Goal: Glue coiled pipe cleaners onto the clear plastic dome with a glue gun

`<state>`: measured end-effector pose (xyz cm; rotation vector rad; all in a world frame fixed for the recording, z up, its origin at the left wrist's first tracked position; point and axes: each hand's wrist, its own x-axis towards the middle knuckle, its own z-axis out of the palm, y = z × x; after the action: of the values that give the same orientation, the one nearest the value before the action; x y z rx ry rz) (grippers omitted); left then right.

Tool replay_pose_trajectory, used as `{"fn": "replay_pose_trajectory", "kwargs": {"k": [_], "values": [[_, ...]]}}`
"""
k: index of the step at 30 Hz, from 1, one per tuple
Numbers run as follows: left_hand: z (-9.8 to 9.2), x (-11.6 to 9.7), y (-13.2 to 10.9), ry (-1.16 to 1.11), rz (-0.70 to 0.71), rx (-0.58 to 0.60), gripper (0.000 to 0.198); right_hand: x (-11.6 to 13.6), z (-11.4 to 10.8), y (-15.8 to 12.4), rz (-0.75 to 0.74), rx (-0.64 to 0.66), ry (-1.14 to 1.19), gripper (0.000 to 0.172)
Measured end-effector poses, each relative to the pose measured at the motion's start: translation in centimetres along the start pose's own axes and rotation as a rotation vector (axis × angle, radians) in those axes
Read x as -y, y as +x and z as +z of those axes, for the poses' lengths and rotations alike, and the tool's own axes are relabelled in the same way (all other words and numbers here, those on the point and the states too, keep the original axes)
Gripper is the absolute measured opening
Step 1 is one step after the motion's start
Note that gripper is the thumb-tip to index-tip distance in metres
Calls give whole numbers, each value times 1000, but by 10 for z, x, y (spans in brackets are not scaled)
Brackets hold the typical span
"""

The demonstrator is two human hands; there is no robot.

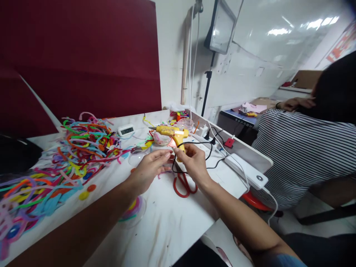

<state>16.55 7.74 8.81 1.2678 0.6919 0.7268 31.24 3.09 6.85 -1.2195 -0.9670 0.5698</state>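
Observation:
My right hand point(196, 163) grips the handle of a yellow hot glue gun point(171, 131), its nozzle pointing left. A black cord point(210, 150) loops around that hand. My left hand point(152, 167) is just left of the handle, thumb and fingers drawn together; what they hold, if anything, I cannot make out. Below and between my hands lie scissors with red handles point(182, 187), their blades partly hidden. Under my left forearm, a clear round container point(140, 213) holds colourful pieces.
Tangled pipe cleaners point(86, 141) pile up at the left, with loose yellow and orange discs point(83, 195) beside them. A small digital clock point(126, 129) stands behind. Along the right edge runs a white power strip point(246, 171). A person in a striped shirt point(308, 155) sits at right.

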Motion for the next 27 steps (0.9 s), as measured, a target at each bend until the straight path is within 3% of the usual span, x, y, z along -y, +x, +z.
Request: {"fn": "replay_pose_trajectory", "kwargs": {"k": [8, 16, 21, 23, 25, 27], "values": [[13, -2, -3, -76, 65, -61, 46, 3, 19, -10, 121, -18, 162, 38], [14, -14, 14, -42, 125, -30, 52, 14, 23, 9, 193, 25, 280, 41], [10, -17, 22, -12, 134, -49, 56, 22, 1, 20, -71, 204, -45, 34], [5, -17, 24, -12, 137, -68, 53, 25, -15, 11, -166, 172, -126, 18], [0, -17, 27, -31, 136, -98, 51, 24, -31, -5, -416, 125, -395, 17], [-6, -17, 31, -42, 146, -124, 50, 18, -43, -24, -494, 230, -496, 17]]}}
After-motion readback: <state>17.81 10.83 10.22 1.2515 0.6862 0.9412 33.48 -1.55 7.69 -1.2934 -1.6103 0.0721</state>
